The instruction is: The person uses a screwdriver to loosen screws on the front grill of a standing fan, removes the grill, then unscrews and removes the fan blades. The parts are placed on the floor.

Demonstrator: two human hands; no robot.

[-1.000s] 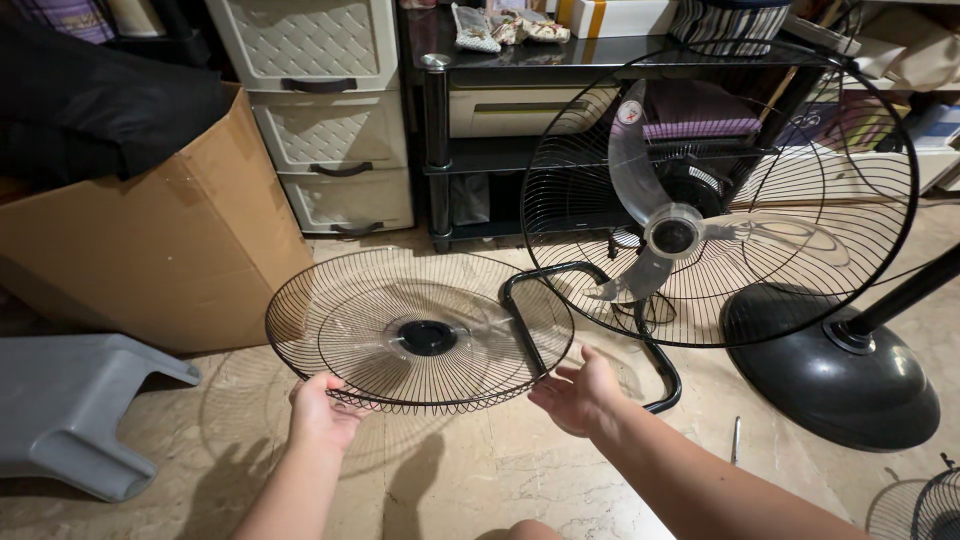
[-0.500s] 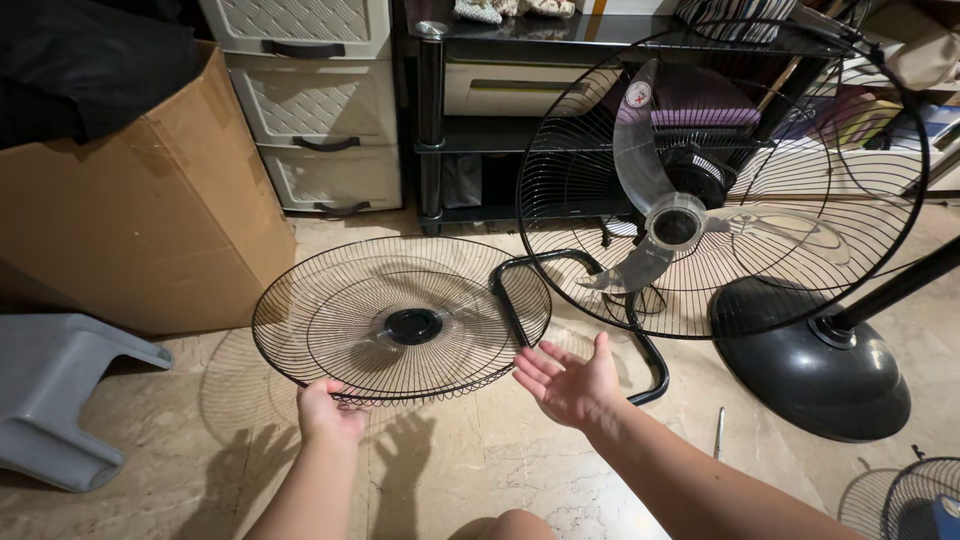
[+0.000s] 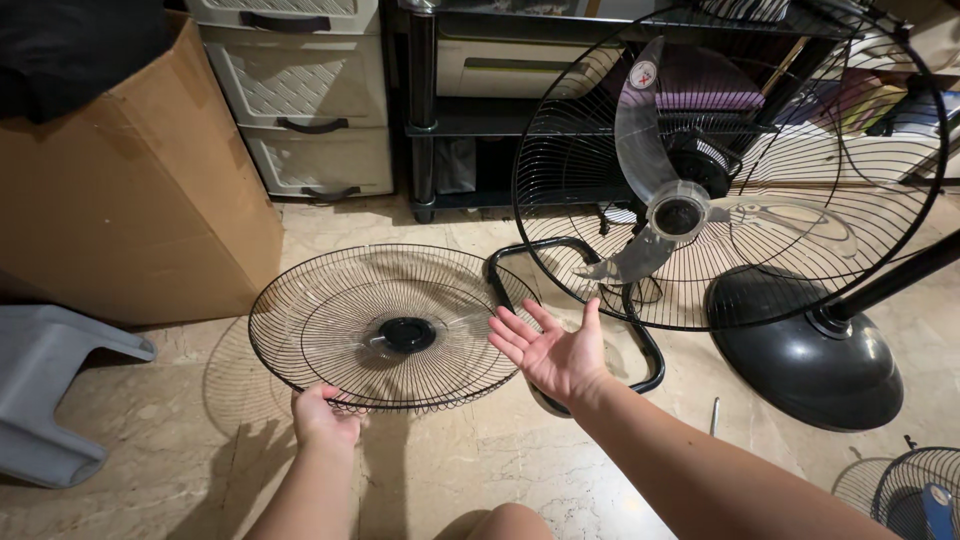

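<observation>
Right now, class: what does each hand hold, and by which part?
The left hand holds the black wire fan guard by its near rim. The right hand is open, palm up, holding nothing.

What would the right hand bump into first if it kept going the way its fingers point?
Probably the loose fan grille, whose rim lies just beyond the right hand fingertips; depth is unclear.

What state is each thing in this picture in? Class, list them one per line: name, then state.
Left hand: shut on the grille's near rim.
Right hand: open, palm up, holding nothing.
Loose front grille: off the fan, held flat above the floor.
Fan: front uncovered, blades bare.
Drawers: closed.
Cardboard box: open on top.
</observation>
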